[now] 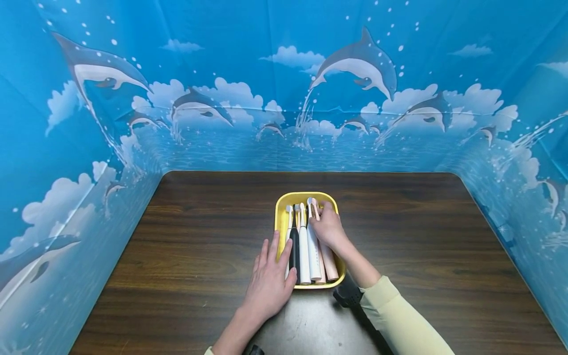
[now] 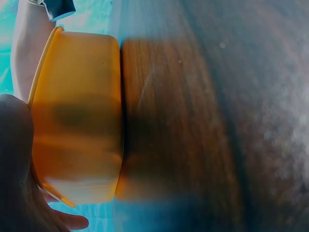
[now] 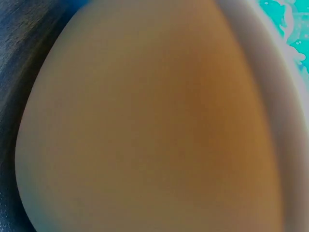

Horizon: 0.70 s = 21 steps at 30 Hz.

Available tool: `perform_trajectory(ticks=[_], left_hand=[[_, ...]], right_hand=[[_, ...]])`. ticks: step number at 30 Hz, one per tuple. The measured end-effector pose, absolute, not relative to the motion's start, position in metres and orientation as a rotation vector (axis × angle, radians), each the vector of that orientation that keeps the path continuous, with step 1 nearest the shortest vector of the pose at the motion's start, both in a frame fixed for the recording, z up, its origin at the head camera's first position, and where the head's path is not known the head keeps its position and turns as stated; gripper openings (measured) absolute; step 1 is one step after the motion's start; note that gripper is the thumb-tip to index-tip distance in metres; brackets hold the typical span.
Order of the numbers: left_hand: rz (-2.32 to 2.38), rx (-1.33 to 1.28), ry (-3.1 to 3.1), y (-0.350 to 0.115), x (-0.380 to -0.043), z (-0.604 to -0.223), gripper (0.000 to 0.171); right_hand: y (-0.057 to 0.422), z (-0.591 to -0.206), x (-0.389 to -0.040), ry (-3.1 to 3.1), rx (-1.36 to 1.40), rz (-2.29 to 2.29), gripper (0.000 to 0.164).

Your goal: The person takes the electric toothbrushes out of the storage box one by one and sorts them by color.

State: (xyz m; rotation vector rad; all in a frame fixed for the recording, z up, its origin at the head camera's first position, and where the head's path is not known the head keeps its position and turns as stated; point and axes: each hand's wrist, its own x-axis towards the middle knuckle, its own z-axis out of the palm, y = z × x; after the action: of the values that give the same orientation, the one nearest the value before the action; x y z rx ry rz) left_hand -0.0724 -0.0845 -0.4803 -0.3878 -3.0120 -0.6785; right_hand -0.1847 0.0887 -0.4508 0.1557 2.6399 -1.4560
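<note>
A yellow tray on the table holds several electric toothbrushes lying lengthwise, heads toward the far end. Among them are a black toothbrush, white toothbrushes including one beside the black one, and a pink toothbrush at the right. My left hand rests over the tray's left rim, its fingers extended. In the left wrist view the tray's outer wall stands beside that hand. My right hand reaches in over the right rim and grips the pink toothbrush's upper part; its fingertips are partly hidden.
The dark wood table extends around the tray. A blue dolphin-print curtain encloses the back and both sides. A black wrist device sits under the right forearm. A blurred yellowish surface fills most of the right wrist view.
</note>
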Motion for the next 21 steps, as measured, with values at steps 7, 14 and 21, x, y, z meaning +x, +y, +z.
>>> perform_trajectory(ticks=[7,14,21], left_hand=[[-0.694,-0.394,-3.002,-0.084,-0.073,-0.480,0.063],[-0.704,-0.400,-3.003,-0.084,-0.073,-0.481,0.063],[-0.709,-0.386,-3.011,-0.085,-0.072,-0.482,0.064]], right_hand=[[0.088,-0.450,-0.183,2.718,0.079,-1.450,0.059],[0.094,-0.445,-0.176,2.732,-0.005,-1.434,0.046],[0.113,-0.436,-0.167,2.625,-0.100,-1.350,0.040]])
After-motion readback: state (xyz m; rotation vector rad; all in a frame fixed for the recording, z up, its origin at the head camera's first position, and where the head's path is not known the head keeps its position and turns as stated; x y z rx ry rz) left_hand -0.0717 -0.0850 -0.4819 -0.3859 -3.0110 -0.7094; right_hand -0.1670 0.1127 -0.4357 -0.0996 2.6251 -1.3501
